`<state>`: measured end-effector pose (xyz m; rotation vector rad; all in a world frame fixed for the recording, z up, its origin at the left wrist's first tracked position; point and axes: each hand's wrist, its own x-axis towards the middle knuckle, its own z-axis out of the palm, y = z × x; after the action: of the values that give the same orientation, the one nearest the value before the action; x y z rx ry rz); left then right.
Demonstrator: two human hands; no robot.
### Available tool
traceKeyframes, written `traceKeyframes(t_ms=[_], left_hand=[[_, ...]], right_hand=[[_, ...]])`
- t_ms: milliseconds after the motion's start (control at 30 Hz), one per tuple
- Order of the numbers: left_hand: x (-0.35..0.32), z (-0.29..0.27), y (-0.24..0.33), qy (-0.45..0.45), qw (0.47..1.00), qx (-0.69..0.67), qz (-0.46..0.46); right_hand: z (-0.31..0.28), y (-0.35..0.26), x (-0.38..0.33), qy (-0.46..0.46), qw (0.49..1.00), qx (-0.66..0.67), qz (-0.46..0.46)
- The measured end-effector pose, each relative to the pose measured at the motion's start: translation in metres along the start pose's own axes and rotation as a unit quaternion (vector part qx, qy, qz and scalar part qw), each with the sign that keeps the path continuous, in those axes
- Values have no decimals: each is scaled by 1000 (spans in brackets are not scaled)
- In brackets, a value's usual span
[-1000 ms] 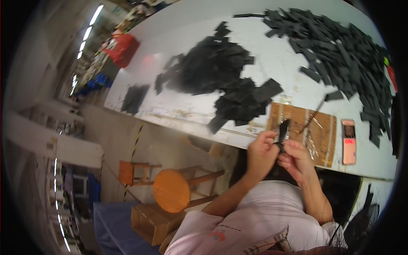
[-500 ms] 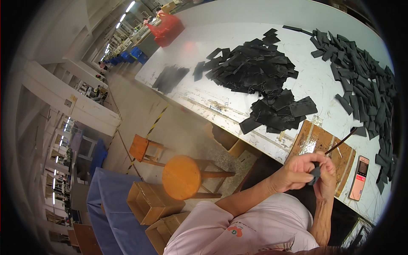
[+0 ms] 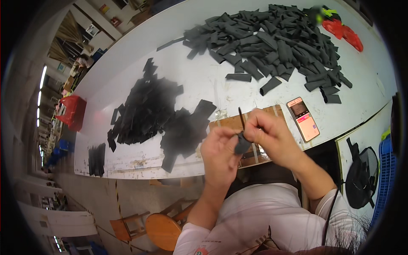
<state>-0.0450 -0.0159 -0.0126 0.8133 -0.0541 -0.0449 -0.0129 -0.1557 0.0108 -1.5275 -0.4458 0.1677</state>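
Dark grey cloth, a small piece (image 3: 242, 144), is pinched between a worker's two bare hands just above the near edge of a white table (image 3: 238, 95). The left hand (image 3: 220, 153) closes thumb and fingers on the cloth from one side; the right hand (image 3: 272, 135) grips it from the other, its fingers curled in. A thin dark rod (image 3: 241, 117) stands up just beyond the cloth, between the hands; whether either hand touches it cannot be told. Beneath and beyond the hands lies a brown board (image 3: 224, 122), partly hidden by them.

Just beyond the right hand, to its right, a pink phone (image 3: 303, 120) lies face up with its screen lit. Farther beyond both hands spreads a large pile of dark tubes (image 3: 276, 46), with a red bag (image 3: 344, 35) at its right end. To the left of the left hand sit a small heap of dark strips (image 3: 185, 134), then a bigger heap (image 3: 146, 110) and, farthest out, a neat dark stack (image 3: 97, 159). Below and left of the left hand, a round wooden stool (image 3: 163, 231) stands on the floor.
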Motion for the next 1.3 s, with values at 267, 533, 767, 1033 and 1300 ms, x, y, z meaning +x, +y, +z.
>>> traceKeyframes(t_ms=[267, 533, 767, 1033, 1300], left_hand=[[49, -17, 1, -124, 892, -402, -168], [52, -9, 2, 44, 899, -395, -185], [42, -28, -14, 54, 984, -149, -85], [51, -40, -15, 59, 891, -421, -158], [35, -33, -34, 104, 961, 252, 42]], right_hand=[[-26, 24, 49, -91, 972, 163, 141], [-28, 52, 66, -124, 943, 251, 179], [-20, 82, 51, -161, 938, 253, 172], [-21, 76, 68, -177, 957, 183, 138], [-35, 98, 46, -148, 949, 194, 197]])
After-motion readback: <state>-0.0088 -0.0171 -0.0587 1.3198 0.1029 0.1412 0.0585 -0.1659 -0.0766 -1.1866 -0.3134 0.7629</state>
